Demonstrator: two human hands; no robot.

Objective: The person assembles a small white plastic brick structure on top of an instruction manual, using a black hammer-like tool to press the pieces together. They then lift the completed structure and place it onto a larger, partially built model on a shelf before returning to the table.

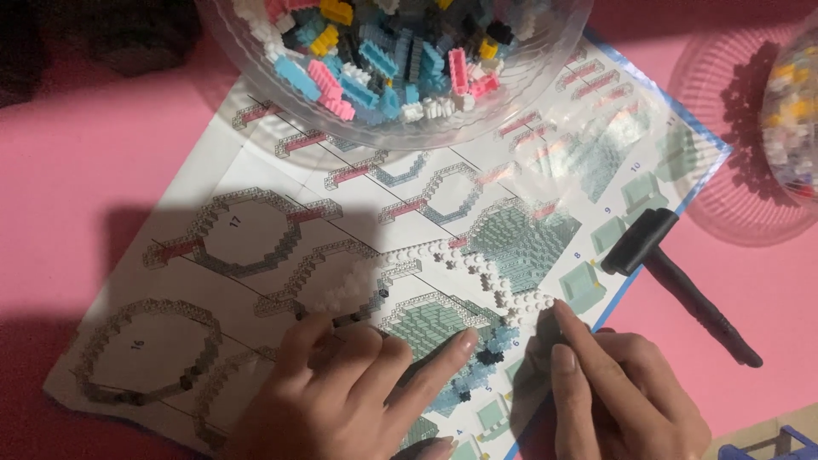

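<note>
Pressing a white micro-brick ring [460, 268] flat on an instruction sheet [256, 170], two hands at work.

Left hand [341, 392] lies spread, fingers extended, fingertips on the ring's near-left edge, gripping nothing; right hand [613, 392] loosely curled, index fingertip touching the ring's right end, nothing held. The ring sits mid-sheet, over the printed diagrams, on the pink bench [85, 153]. Risk, as I judge it: the thin one-brick chain could snap or buckle if either finger pushes sideways, scattering bricks. Counts: two hands, one ring, one sheet, one black mallet-like tool [673, 277] just right of the sheet, one clear bowl [400, 60] of mixed coloured bricks at the far edge, a second clear bowl [788, 111] far right, partly cut off.
</note>
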